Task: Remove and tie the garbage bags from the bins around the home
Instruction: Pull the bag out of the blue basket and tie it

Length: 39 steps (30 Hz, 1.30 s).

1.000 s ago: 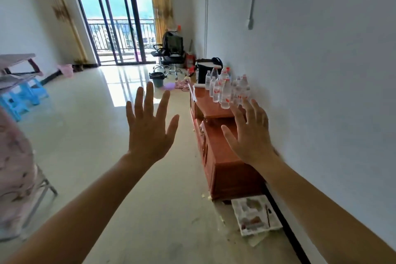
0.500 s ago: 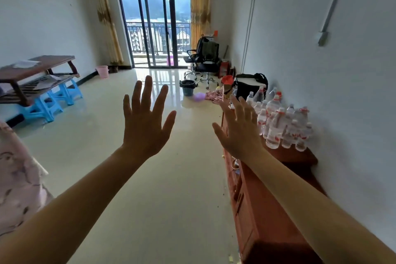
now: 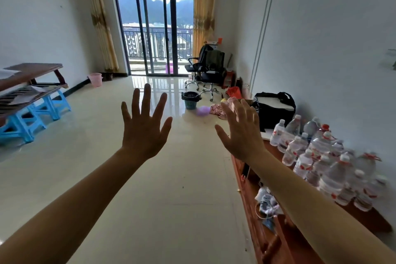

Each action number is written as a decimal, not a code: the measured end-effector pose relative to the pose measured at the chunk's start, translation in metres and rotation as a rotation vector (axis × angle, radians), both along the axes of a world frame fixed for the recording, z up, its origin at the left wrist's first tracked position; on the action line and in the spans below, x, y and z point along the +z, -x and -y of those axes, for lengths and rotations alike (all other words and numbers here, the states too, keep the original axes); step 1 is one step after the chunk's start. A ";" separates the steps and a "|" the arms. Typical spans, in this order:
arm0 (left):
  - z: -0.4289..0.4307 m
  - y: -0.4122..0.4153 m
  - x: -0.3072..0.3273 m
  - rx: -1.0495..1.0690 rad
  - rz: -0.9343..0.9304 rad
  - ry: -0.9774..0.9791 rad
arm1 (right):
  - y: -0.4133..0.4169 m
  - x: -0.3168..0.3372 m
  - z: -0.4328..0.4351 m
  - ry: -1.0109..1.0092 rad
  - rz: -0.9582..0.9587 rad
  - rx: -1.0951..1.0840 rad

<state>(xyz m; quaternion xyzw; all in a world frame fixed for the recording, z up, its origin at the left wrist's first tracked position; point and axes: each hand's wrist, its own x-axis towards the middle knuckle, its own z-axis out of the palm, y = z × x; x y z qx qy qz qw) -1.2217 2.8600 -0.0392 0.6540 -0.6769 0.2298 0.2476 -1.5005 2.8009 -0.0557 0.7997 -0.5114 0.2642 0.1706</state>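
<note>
We hold both hands up in front of us with nothing in them. The left hand [image 3: 145, 133] has its fingers straight and spread wide, and the right hand [image 3: 242, 135] has its fingers straight and closer together.

We take the office chair [image 3: 209, 68] as our mark. The nearest bin [image 3: 190, 105] stands on the floor just in front of the chair, on our side of it. It is a small blue basket with a black garbage bag [image 3: 190, 94] folded over its rim. A pink bin [image 3: 95, 79] stands well to the left of the chair, against the far wall. From here we cannot tell whether it has a bag in it.

We expect the black bag to be thin, soft and slippery, and light unless it is fuller than it looks. It could tear on the basket's open weave if pulled sideways. We think the best place to hold it is the folded cuff at the rim. We would peel the cuff up on two opposite sides, gather it and lift straight up, which leaves enough slack at the top for a knot.

A pink cloth [image 3: 218, 109] lies on the floor to the right of the bin, in front of the chair. Closer to us than the chair, along the right wall, a cluster of water bottles [image 3: 321, 156] stands. They carry red and white labels, but the print is too blurred to read. We can read no other writing.
</note>
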 end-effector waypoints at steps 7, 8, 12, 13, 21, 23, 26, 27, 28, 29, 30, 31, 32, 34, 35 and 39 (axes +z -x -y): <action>0.187 -0.037 -0.032 -0.035 0.015 -0.041 | -0.038 -0.029 0.181 -0.007 0.017 -0.036; 0.218 -0.042 -0.038 -0.039 0.018 -0.042 | -0.042 -0.036 0.211 -0.010 0.016 -0.039; 0.362 -0.053 -0.049 -0.045 0.020 -0.065 | -0.060 -0.053 0.343 -0.056 0.035 -0.050; 0.396 -0.055 -0.047 -0.048 0.009 -0.079 | -0.064 -0.054 0.377 -0.073 0.049 -0.050; 0.625 -0.108 -0.024 -0.044 0.020 -0.061 | -0.124 -0.032 0.625 -0.135 0.053 -0.019; 0.677 -0.129 -0.032 -0.032 0.007 -0.063 | -0.145 -0.034 0.681 -0.133 0.035 0.000; 0.759 -0.162 -0.049 -0.023 -0.015 -0.070 | -0.177 -0.047 0.767 -0.118 0.021 0.013; 0.788 -0.175 -0.055 -0.018 -0.022 -0.068 | -0.189 -0.052 0.798 -0.116 0.029 0.012; 0.818 -0.187 -0.060 -0.016 -0.029 -0.064 | -0.202 -0.058 0.828 -0.114 0.031 0.011; 0.848 -0.200 -0.065 -0.016 -0.038 -0.060 | -0.215 -0.063 0.859 -0.109 0.018 0.010; 0.879 -0.213 -0.068 -0.018 -0.048 -0.058 | -0.229 -0.067 0.890 -0.109 -0.005 0.010; 0.910 -0.225 -0.069 -0.019 -0.056 -0.063 | -0.243 -0.069 0.920 -0.112 -0.024 0.008; 0.942 -0.238 -0.068 -0.022 -0.062 -0.073 | -0.255 -0.069 0.951 -0.119 -0.035 0.000; 1.006 -0.261 -0.064 -0.028 -0.068 -0.097 | -0.276 -0.064 1.009 -0.132 -0.053 -0.012; 1.036 -0.271 -0.060 -0.031 -0.061 -0.109 | -0.284 -0.061 1.037 -0.132 -0.058 -0.019; 1.152 -0.294 -0.051 -0.045 -0.078 -0.172 | -0.301 -0.058 1.140 -0.135 -0.028 -0.070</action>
